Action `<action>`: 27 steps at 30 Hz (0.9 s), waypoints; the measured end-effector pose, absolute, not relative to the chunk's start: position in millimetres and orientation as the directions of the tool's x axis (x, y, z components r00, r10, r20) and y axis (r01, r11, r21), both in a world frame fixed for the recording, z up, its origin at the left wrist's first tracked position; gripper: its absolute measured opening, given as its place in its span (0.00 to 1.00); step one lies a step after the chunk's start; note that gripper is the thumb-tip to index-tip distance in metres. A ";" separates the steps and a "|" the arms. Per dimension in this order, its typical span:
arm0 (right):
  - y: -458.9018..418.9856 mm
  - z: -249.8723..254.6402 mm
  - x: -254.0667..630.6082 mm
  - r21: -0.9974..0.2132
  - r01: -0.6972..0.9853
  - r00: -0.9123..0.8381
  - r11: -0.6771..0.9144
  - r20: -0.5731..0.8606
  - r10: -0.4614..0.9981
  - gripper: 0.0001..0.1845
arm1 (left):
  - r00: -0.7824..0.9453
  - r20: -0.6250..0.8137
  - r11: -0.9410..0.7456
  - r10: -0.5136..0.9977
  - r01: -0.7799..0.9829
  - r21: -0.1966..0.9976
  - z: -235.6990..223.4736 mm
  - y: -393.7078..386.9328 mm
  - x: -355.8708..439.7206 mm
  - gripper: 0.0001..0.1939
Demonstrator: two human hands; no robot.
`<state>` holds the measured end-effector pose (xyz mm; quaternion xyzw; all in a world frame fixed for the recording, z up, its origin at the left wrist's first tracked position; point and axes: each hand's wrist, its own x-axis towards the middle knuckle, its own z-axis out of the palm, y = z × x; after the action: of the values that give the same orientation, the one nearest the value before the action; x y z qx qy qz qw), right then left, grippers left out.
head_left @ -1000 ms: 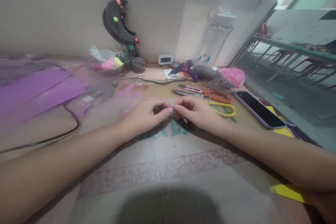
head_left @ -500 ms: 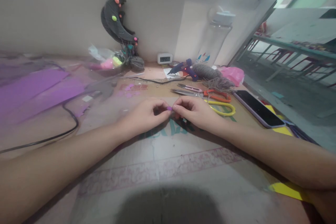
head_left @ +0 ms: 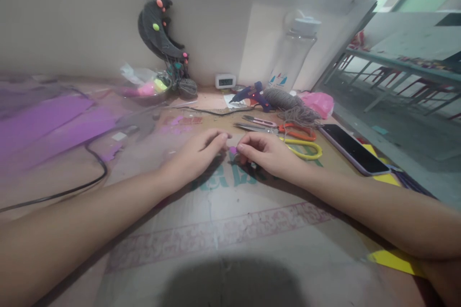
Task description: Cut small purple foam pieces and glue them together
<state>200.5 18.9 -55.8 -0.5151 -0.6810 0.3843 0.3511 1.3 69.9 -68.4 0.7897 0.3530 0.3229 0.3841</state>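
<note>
Between the thumb and fingertips of my right hand (head_left: 264, 153) is a tiny purple piece (head_left: 233, 150), perhaps paper or felt, too small to name surely. My left hand (head_left: 201, 156) sits just left of the piece, apart from it, with its fingers curled and the thumb lying against them. Nothing shows in the left hand's grip. Both hands are over the cardboard-covered table (head_left: 230, 230), which bears green lettering and a printed band. Right behind my right hand lie yellow-handled scissors (head_left: 306, 149), orange-handled pliers (head_left: 297, 132) and small thread snips (head_left: 261, 121).
A blue glue gun (head_left: 254, 95), grey yarn (head_left: 284, 100), a pink bag (head_left: 319, 104), a clear bottle (head_left: 295, 55) and a small clock (head_left: 225, 81) stand at the back. A phone (head_left: 355, 148) lies right. Purple sheets (head_left: 46, 120) and a black cable (head_left: 103, 168) lie left. A grey crescent decoration (head_left: 156, 29) hangs behind.
My left hand has let go of the purple piece and drawn slightly left, its thumb now higher. My right hand still pinches the piece and has hardly moved.
</note>
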 end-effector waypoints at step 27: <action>20.4 -55.6 198.0 -0.926 0.361 -0.154 0.106 0.053 0.987 0.10 | 0.474 0.261 -0.399 0.841 0.218 0.891 -71.3 73.7 -1.5 0.23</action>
<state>198.0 20.4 -55.6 -0.5274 -0.6390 0.4108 0.3805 -1.5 73.7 -71.3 0.7491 0.3534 0.3718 0.4192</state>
